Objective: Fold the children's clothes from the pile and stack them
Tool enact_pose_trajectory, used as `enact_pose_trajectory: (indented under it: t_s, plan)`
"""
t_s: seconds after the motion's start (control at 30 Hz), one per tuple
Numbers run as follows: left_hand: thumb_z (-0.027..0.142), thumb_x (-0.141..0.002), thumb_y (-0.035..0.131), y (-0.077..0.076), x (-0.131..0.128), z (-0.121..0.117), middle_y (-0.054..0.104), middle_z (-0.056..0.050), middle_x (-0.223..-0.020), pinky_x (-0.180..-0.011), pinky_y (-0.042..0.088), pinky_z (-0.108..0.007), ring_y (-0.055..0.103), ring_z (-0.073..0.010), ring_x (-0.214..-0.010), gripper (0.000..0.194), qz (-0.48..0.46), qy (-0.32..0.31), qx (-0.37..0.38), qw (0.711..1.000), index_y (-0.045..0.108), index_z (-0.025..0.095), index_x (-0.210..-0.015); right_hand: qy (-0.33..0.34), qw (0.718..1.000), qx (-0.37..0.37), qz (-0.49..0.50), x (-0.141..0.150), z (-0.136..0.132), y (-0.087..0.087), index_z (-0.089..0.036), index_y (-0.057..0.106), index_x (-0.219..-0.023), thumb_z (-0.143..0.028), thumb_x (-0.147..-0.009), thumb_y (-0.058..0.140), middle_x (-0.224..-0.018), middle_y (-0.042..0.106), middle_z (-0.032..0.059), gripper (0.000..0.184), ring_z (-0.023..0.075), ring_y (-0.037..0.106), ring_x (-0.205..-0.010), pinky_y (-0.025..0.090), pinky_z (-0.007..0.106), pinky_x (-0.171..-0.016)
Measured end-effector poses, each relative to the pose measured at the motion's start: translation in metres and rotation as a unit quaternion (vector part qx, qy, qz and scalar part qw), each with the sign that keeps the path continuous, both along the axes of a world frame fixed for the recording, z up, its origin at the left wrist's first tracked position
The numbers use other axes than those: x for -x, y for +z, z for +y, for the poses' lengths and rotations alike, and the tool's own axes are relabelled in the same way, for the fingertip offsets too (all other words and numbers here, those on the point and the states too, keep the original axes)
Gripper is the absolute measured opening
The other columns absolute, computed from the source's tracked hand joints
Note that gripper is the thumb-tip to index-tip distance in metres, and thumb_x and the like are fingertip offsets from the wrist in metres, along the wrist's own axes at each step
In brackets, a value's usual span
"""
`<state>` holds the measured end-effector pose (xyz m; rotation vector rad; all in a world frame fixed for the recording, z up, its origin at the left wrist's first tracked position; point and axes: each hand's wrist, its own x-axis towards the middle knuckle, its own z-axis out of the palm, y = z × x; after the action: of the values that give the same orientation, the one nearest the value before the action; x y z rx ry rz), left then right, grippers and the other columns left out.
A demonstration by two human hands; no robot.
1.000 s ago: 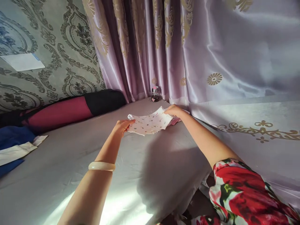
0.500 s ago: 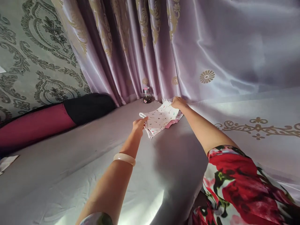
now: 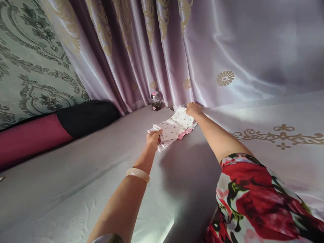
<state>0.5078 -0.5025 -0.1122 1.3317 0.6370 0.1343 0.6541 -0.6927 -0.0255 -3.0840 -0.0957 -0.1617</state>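
- The left hand (image 3: pixel 153 136) pinches the near end of the patterned cloth (image 3: pixel 173 129); the right hand (image 3: pixel 194 109) closes on its far corner, fingertips hidden.
- The cloth lies over the grey sheet (image 3: pixel 108 148), beside the curtain (image 3: pixel 174 81); uneven pulling could skew its layers.
- Its pink edge (image 3: pixel 184 134) could bunch if left ungripped.
- A careless sweep could topple the nearby jar (image 3: pixel 156 104).

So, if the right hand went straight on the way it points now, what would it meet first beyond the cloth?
Beyond the printed cloth, the right hand would probably meet the purple curtain first; the jar seems to stand left of that line, though depth is unclear.
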Motion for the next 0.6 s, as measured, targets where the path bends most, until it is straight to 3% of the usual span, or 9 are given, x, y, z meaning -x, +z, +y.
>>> enact_pose_trajectory:
  t_s: [0.13, 0.27, 0.4, 0.5, 0.6]
  plan:
    - [0.033, -0.071, 0.072, -0.011, 0.004, 0.003, 0.039, 0.007, -0.044, -0.045, 0.029, -0.022, 0.037, -0.0080, -0.043, 0.029, -0.002, -0.020, -0.119, 0.993, 0.051, 0.019, -0.055, -0.004, 1.000, -0.005, 0.000, 0.001, -0.002, -0.011, -0.012, 0.062, -0.127, -0.017, -0.090, 0.051, -0.129, 0.058, 0.0207, 0.039, 0.0300, 0.058, -0.116, 0.047, 0.037, -0.093]
    - [0.036, -0.071, 0.070, -0.014, 0.011, 0.008, 0.050, 0.002, -0.054, -0.055, 0.036, -0.024, 0.052, -0.0144, -0.059, 0.030, 0.011, -0.035, -0.260, 0.965, 0.050, 0.021, -0.054, -0.002, 1.000, -0.014, -0.015, 0.005, -0.003, -0.022, -0.010, 0.063, -0.125, -0.019, -0.091, 0.048, -0.129, 0.057, 0.0222, 0.039, 0.0314, 0.057, -0.115, 0.047, 0.037, -0.091]
    - [0.034, -0.076, 0.067, -0.009, 0.017, 0.008, 0.065, -0.005, -0.080, -0.070, 0.044, -0.029, 0.061, -0.0212, -0.082, 0.016, 0.049, -0.041, -0.360, 0.931, 0.060, 0.021, -0.079, -0.008, 0.999, -0.016, -0.027, 0.007, -0.004, -0.032, -0.011, 0.066, -0.120, -0.017, -0.090, 0.047, -0.128, 0.056, 0.0221, 0.036, 0.0308, 0.058, -0.112, 0.048, 0.036, -0.088]
    - [0.032, -0.083, 0.061, -0.007, 0.023, 0.006, 0.066, -0.010, -0.098, -0.085, 0.045, -0.034, 0.059, -0.0250, -0.100, 0.023, 0.014, -0.045, -0.463, 0.885, 0.060, 0.018, -0.102, -0.018, 0.999, -0.016, -0.031, 0.010, -0.001, -0.039, -0.012, 0.065, -0.122, -0.013, -0.088, 0.049, -0.129, 0.055, 0.0213, 0.038, 0.0303, 0.057, -0.113, 0.048, 0.036, -0.087]
    - [0.029, -0.090, 0.052, -0.007, 0.030, 0.002, 0.063, -0.014, -0.116, -0.099, 0.041, -0.040, 0.054, -0.0275, -0.112, 0.026, -0.048, -0.082, -0.556, 0.826, 0.062, 0.016, -0.111, -0.001, 0.999, -0.016, -0.043, 0.016, 0.005, -0.045, -0.011, 0.064, -0.124, -0.011, -0.087, 0.049, -0.129, 0.055, 0.0213, 0.039, 0.0299, 0.056, -0.115, 0.047, 0.036, -0.089]
